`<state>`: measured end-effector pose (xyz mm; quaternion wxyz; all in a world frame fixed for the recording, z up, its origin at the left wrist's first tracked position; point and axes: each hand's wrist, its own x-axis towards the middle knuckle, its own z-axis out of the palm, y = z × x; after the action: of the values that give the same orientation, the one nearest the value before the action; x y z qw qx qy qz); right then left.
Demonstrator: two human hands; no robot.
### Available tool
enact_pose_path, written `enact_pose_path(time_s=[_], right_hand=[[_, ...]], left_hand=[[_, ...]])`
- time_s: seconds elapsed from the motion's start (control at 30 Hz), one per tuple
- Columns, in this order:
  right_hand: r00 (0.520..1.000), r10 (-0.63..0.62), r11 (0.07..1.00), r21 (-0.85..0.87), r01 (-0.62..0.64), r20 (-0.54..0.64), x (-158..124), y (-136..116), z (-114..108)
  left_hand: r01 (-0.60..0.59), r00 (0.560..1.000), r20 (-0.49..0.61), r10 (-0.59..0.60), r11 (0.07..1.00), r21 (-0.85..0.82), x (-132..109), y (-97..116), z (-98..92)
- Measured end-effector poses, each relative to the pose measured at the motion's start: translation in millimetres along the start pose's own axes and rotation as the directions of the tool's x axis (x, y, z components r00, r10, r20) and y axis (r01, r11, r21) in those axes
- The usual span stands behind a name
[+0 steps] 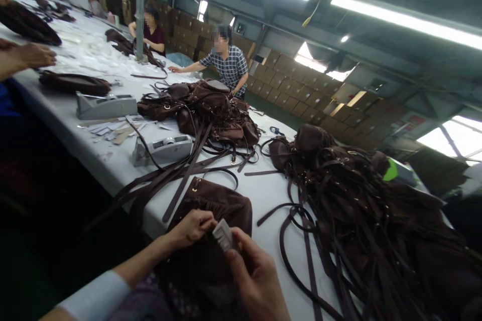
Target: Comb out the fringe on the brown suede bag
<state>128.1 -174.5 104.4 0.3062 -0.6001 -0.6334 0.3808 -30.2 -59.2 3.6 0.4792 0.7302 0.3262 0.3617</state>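
A dark brown bag [226, 200] with a gathered front and a small metal eyelet lies before me at the table's edge, partly over my lap. My left hand [194, 228] is closed over the bag's front, its fingertips pinched together; what they grip is too small to tell. Between the thumb and fingers of my right hand [256, 273] is a small pale grey ridged block [223, 234], held just above the bag. The block's near end almost meets my left fingertips. My hands and the block hide part of the bag's front.
Brown bags with long straps [361, 195] are heaped at the right. Another bag pile [211, 105] lies farther along the white table [109, 160]. Two grey tape dispensers [163, 150] stand near paper strips [116, 129]. A co-worker's hand [35, 55] is at the left; others work beyond.
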Motion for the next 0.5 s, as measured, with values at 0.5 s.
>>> enact_pose_path(time_s=[0.5], right_hand=[[0.953,-0.271,0.282,-0.936,0.211,0.133,95,3,25]], left_hand=[[0.395,0.834,-0.398,-0.382,0.917,-0.053,-14,-38,-44.1]])
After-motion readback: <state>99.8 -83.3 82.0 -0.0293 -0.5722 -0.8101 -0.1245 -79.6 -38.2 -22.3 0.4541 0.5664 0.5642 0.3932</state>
